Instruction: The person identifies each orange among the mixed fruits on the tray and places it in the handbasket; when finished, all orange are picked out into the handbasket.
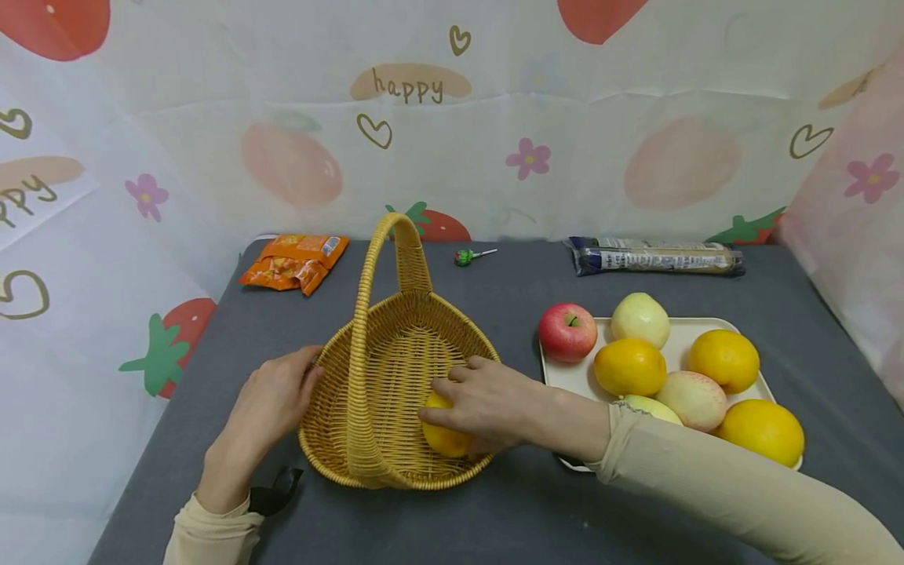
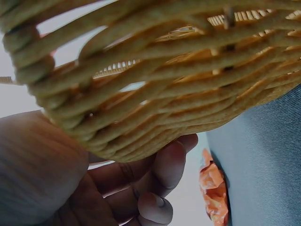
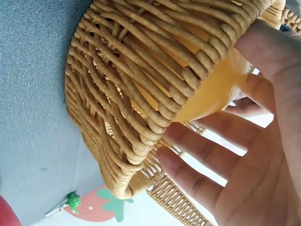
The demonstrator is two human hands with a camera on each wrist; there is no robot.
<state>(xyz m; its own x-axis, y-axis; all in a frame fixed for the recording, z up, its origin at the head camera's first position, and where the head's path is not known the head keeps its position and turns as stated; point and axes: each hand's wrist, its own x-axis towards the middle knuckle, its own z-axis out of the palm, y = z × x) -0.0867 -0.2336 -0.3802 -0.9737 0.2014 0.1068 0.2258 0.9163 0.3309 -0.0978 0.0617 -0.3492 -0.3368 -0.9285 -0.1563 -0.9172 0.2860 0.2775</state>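
A wicker basket (image 1: 391, 369) with a tall arched handle stands on the grey cloth. My left hand (image 1: 275, 392) holds its left rim; in the left wrist view the curled fingers (image 2: 171, 165) reach past the rim. Inside the basket, near its right front side, my right hand (image 1: 494, 400) grips an orange (image 1: 445, 438). The right wrist view has the orange (image 3: 214, 92) behind the woven wall, with thumb and fingers around it. The back of my right hand hides part of it in the head view.
On the right, a cream tray (image 1: 575, 378) bears a red apple (image 1: 567, 333), a pale green pear (image 1: 639, 320), a peach (image 1: 690, 400) and several oranges. An orange snack bag (image 1: 297, 261), a lollipop (image 1: 464, 257) and a long wrapped packet (image 1: 657, 257) lie along the back.
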